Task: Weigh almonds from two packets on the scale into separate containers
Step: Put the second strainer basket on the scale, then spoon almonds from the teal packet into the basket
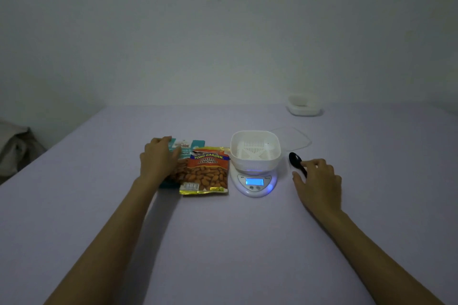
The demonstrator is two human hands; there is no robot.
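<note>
Your left hand (158,160), fingers together, rests on the teal packet (198,143) just left of the scale (255,189); your right hand (318,181) pinches the black spoon (295,158), handle running near-right.

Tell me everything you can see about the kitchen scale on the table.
The white, rounded plastic digital kitchen scale sits flat on the pale table, between the orange almond packet and the black plastic spoon. Its blue display is lit, digits unreadable, with two buttons below and a blue glow along its rim. An empty white square slotted plastic container rests on it.
</note>
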